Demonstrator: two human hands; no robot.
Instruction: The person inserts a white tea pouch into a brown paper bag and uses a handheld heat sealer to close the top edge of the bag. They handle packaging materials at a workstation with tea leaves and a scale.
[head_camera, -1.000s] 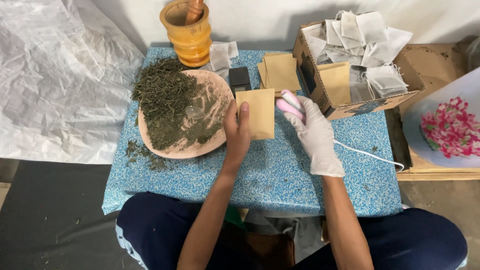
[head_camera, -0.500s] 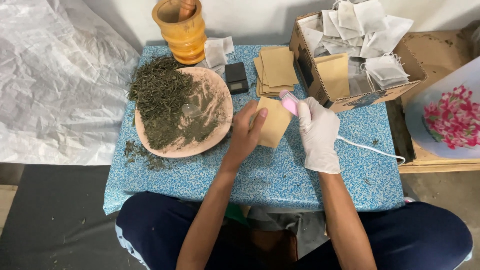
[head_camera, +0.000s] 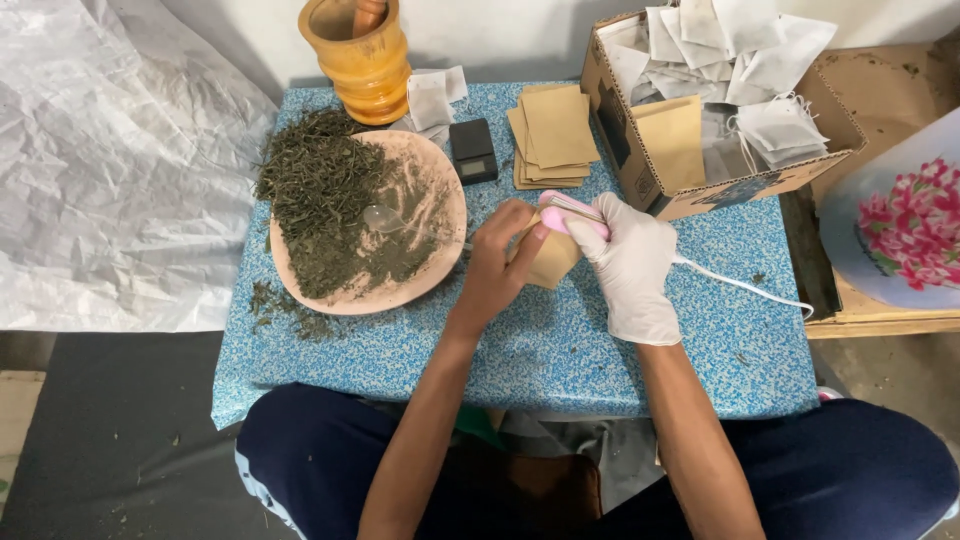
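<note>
My left hand (head_camera: 497, 262), bare, holds a small brown paper pouch (head_camera: 553, 258) lifted and tilted above the blue speckled table (head_camera: 560, 350). My right hand (head_camera: 630, 262), in a white glove, grips a pink handheld sealer (head_camera: 570, 212) with a white cord (head_camera: 740, 286); the sealer's jaws sit over the pouch's top edge. To the left, a pink plate (head_camera: 438, 180) carries dried green leaves (head_camera: 320, 195) and a clear spoon (head_camera: 385, 218).
A wooden mortar with pestle (head_camera: 358, 55) stands at the back left. A small black scale (head_camera: 472, 150) and a stack of brown pouches (head_camera: 555, 135) lie behind. A cardboard box (head_camera: 655, 190) of white tea bags is at the right. A flowered board (head_camera: 905, 225) is far right.
My left hand lifted the pouch off the table and turned it. My right hand brought the pink sealer down onto the pouch's top edge.
</note>
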